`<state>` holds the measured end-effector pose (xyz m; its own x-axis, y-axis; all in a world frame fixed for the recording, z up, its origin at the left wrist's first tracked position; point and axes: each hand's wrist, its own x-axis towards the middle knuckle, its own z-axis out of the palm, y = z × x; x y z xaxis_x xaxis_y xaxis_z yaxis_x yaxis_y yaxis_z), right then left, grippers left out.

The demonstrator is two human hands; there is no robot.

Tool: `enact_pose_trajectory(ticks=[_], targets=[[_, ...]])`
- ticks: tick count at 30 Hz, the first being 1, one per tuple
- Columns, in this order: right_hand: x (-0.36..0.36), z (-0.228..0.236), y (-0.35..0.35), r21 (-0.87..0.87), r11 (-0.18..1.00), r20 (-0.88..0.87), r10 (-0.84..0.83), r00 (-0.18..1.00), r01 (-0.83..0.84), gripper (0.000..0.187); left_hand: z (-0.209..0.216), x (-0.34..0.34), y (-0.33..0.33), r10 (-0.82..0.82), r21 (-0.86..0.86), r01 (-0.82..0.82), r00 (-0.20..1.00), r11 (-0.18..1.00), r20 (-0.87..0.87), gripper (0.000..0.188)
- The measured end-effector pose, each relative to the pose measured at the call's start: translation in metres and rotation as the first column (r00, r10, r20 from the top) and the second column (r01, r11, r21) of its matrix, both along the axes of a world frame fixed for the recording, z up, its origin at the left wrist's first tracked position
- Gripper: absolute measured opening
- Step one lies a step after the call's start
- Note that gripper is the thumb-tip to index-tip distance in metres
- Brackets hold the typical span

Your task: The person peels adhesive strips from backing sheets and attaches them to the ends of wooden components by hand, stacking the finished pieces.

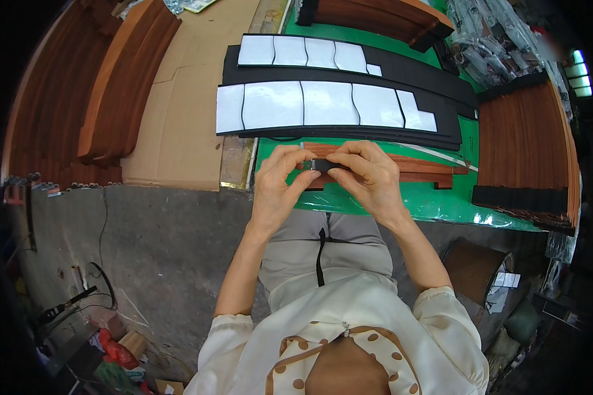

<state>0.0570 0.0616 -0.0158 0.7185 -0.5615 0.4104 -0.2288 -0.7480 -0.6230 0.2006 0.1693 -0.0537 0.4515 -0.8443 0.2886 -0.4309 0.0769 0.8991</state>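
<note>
While the green counter (441,204) fills the upper right of the frame, the left hand (278,181) and right hand (370,176) close their fingers on a small black strip (327,164), lying left-right between them at centre.

A small black strip (327,164) is showing dark against reddish-brown wood pieces (402,172) lying on a bright green mat (441,204). Black sheets (441,99) are carrying white backing panels (323,104). Tan cardboard (184,112) is lying beside them. The cream blouse (349,322) is showing a brown-dotted collar.
</note>
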Motion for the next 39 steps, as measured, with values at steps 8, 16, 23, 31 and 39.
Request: enact_pose_trajectory(ticks=[8, 16, 23, 31, 39], targets=[[0.000, 0.001, 0.003, 0.006, 1.000, -0.004, -0.021, 1.000, 0.021, 0.023, 0.000, -0.002, 0.000, 0.013, -0.024, -0.012, 0.999, 1.000, 0.040, 0.027], [-0.006, -0.006, -0.004, 0.030, 1.000, 0.064, 0.004, 0.998, -0.006, 0.026, 0.002, 0.001, 0.000, -0.020, -0.057, 0.023, 0.998, 0.998, 0.054, 0.026], [-0.008, -0.009, -0.002, -0.078, 0.997, 0.073, 0.007, 0.997, -0.002, 0.025, 0.012, -0.004, -0.005, 0.038, -0.098, -0.002, 0.928, 0.995, 0.370, 0.028], [-0.008, -0.017, 0.005, -0.228, 0.972, 0.154, -0.022, 0.988, 0.057, 0.029, 0.005, -0.011, -0.006, 0.188, -0.216, -0.048, 0.694, 0.975, 0.695, 0.038], [-0.061, 0.001, -0.076, -0.110, 0.990, 0.033, 0.092, 0.995, -0.088, 0.025, 0.017, -0.017, -0.001, 0.111, -0.095, -0.059, 0.618, 0.994, 0.778, 0.039]])
